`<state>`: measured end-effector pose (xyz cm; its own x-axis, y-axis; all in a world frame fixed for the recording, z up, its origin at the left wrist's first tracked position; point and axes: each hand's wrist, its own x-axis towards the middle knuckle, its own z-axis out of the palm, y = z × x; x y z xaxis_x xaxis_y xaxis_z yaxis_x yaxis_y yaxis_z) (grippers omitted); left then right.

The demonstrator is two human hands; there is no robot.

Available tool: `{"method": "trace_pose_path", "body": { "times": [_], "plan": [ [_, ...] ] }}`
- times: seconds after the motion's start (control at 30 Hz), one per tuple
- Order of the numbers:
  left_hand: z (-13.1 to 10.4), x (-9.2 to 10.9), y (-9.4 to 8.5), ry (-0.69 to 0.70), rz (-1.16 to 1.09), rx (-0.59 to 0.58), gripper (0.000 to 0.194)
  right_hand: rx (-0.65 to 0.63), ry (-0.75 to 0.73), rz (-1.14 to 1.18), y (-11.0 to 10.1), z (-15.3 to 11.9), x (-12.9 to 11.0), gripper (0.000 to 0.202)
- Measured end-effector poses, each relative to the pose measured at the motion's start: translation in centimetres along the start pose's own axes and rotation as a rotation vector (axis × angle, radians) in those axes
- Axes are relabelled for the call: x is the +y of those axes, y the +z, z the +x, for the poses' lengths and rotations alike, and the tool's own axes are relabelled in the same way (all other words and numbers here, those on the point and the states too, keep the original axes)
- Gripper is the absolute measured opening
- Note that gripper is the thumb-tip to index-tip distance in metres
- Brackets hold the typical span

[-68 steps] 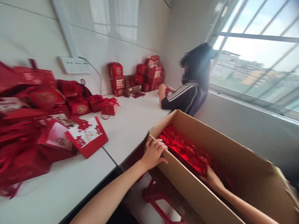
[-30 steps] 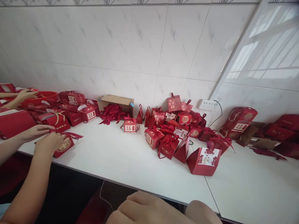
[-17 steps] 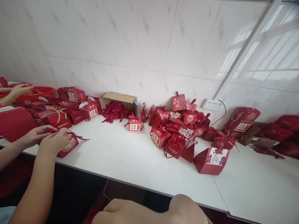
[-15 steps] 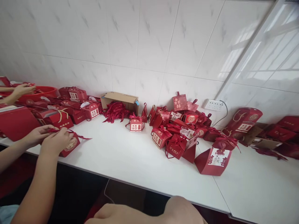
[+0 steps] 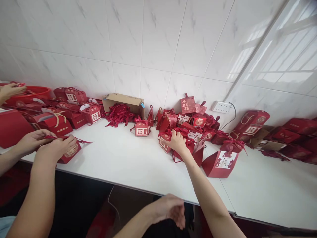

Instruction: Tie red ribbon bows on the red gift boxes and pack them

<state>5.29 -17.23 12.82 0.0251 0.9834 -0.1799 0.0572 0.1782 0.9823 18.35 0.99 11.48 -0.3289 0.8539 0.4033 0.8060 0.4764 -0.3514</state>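
Observation:
My right hand (image 5: 177, 141) reaches over the front of a heap of small red gift boxes. Its thumb and fingers are apart, resting at a red gift box (image 5: 164, 145) with a cream printed label and ribbon; no firm grip shows. Partly hidden behind the hand is another red box with a ribbon bow. In front of the table's edge hangs my left hand (image 5: 170, 209), empty, its fingers loosely bent and apart from the thumb. To the right of the heap a larger red box (image 5: 218, 163) with a white picture label stands upright.
At left, a co-worker's hands (image 5: 53, 145) hold a ribboned red box (image 5: 70, 150). Another person's hand (image 5: 11, 91) is by a red basin (image 5: 37, 94). A cardboard box (image 5: 123, 98) with dark red ribbons stands by the wall, near a power strip (image 5: 222, 107).
My right arm has stretched forward, bringing the hand onto the box heap. My left hand has come into fuller view below the table edge. The view has shifted slightly.

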Motion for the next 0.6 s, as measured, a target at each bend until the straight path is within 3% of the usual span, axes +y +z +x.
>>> {"method": "trace_pose_path", "body": {
  "times": [0.03,0.07,0.1,0.17,0.23,0.33,0.43,0.5,0.6],
  "plan": [
    [1.0,-1.8,2.6,-0.043,-0.024,-0.095,0.047,0.007,0.033,-0.017,0.7,0.2,0.9,0.053],
    [2.1,-3.5,4.3,-0.120,-0.148,-0.290,0.048,0.011,0.053,-0.030,1.3,0.3,1.5,0.059],
    [3.0,-5.1,5.2,-0.135,-0.304,-0.348,0.046,0.009,0.059,-0.040,1.8,0.3,1.9,0.063],
    [4.4,-7.2,4.5,-0.054,-0.403,-0.279,0.040,-0.024,0.026,-0.041,2.3,0.1,2.3,0.067],
    [4.9,-7.9,2.0,0.046,-0.384,-0.130,0.035,-0.105,-0.040,-0.017,2.4,-0.2,2.3,0.069],
    [4.9,-7.3,-2.0,0.192,-0.350,0.179,0.027,-0.384,-0.196,0.070,1.9,-1.5,2.2,0.083],
    [5.0,-7.0,-4.0,0.308,-0.250,0.465,0.023,-0.647,-0.357,0.169,0.6,-3.7,2.0,0.093],
    [5.2,-7.1,-4.4,0.322,-0.082,0.521,0.022,-0.651,-0.401,0.197,-0.4,-5.4,1.8,0.095],
    [5.5,-7.4,-4.1,0.299,0.167,0.435,0.021,-0.425,-0.438,0.271,-1.6,-8.1,0.9,0.091]
  ]
}}
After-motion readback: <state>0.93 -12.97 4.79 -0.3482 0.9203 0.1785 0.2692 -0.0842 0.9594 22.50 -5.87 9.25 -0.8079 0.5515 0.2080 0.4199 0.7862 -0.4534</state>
